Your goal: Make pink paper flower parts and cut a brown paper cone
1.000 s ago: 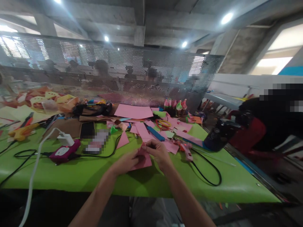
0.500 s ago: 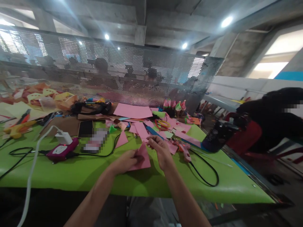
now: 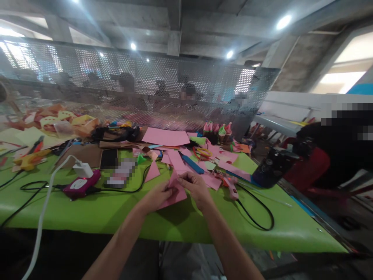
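On the left we see a pink power bank (image 3: 81,186) with its cables lying on the green table (image 3: 87,216), well apart from our work. Our left hand (image 3: 157,196) pinches the near edge of a pink paper piece (image 3: 175,194), which sits just above the table between both hands; our right hand (image 3: 198,188) closes its fingers on the top edge, perhaps mid-fold, though blur hides the crease. Further right, the glue gun (image 3: 230,184) lies near; a careless elbow could snag its black cord (image 3: 259,212) and drag it.
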Motion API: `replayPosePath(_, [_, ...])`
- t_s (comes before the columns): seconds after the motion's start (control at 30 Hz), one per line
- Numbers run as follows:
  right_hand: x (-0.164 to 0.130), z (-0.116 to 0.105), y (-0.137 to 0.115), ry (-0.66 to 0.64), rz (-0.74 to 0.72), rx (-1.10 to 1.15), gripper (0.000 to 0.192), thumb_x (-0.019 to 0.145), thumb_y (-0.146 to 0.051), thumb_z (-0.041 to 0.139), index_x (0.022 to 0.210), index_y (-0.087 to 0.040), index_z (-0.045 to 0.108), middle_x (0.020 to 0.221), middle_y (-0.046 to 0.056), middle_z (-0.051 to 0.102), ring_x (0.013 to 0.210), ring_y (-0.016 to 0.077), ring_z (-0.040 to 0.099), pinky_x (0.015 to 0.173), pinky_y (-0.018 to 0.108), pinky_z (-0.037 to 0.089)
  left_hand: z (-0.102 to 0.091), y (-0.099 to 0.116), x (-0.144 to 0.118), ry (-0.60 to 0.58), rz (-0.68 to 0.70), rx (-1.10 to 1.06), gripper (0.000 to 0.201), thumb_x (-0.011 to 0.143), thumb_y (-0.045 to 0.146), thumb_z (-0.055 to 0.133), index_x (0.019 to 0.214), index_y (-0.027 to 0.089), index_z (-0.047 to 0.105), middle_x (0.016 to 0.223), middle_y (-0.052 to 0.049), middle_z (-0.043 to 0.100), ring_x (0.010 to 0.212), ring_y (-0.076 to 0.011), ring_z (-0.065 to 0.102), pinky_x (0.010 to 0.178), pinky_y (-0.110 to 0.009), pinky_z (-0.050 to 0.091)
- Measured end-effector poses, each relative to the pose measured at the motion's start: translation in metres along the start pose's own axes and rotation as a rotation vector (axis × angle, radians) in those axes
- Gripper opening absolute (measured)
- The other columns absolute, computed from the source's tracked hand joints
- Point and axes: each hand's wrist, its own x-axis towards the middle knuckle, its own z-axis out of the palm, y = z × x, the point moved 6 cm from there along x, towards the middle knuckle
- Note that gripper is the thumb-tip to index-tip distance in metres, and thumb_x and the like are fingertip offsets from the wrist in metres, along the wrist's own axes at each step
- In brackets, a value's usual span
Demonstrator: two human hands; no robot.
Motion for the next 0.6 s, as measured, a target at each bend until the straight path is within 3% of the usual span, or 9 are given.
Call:
replayPosePath(0.1, [0.001, 0.0, 0.004, 0.01, -0.002, 0.006, 0.03, 0.067, -0.042, 0.075, 0.062, -0.018, 0.059, 0.059, -0.004, 0.05, 0.058, 0.0118, 0.041, 0.057, 0.025, 0.032, 0.0, -0.003, 0.001, -0.009, 0.029, 0.025, 0.023, 0.084, 0.032, 0.055, 0.093, 0.013, 0.065, 0.092, -0.006, 0.067, 0.086, -0.0208, 0.057, 0.082, -0.032, 0.045])
replayPosePath(0.23, [0.001, 0.003, 0.004, -0.028, -0.005, -0.003, 0.031, 0.074, -0.048, 0.068, 0.07, -0.018, 0.062, 0.062, -0.003, 0.05, 0.059, 0.0124, 0.041, 0.057, 0.025, 0.032, -0.001, -0.007, 0.001, 0.022, 0.015, 0.02, 0.021, 0.083, 0.029, 0.054, 0.092, 0.013, 0.064, 0.091, -0.007, 0.067, 0.084, -0.0203, 0.057, 0.08, -0.032, 0.045])
replayPosePath(0.4, [0.002, -0.001, 0.001, 0.035, -0.032, -0.093, 0.036, 0.073, -0.05, 0.069, 0.062, -0.019, 0.056, 0.059, -0.004, 0.046, 0.057, 0.012, 0.038, 0.054, 0.025, 0.03, 0.001, -0.001, 0.001, 0.006, 0.015, -0.003, 0.02, 0.082, 0.028, 0.055, 0.093, 0.014, 0.065, 0.092, -0.005, 0.067, 0.087, -0.0211, 0.058, 0.083, -0.033, 0.045])
replayPosePath(0.6, [0.002, 0.0, 0.01, -0.022, 0.053, -0.071, 0.036, 0.072, -0.053, 0.07, 0.067, -0.018, 0.061, 0.059, -0.004, 0.051, 0.055, 0.0117, 0.043, 0.053, 0.025, 0.031, -0.019, 0.001, 0.002, 0.268, -0.037, -0.096, 0.028, 0.081, 0.037, 0.06, 0.093, 0.013, 0.064, 0.094, -0.009, 0.069, 0.089, -0.0238, 0.061, 0.082, -0.034, 0.046])
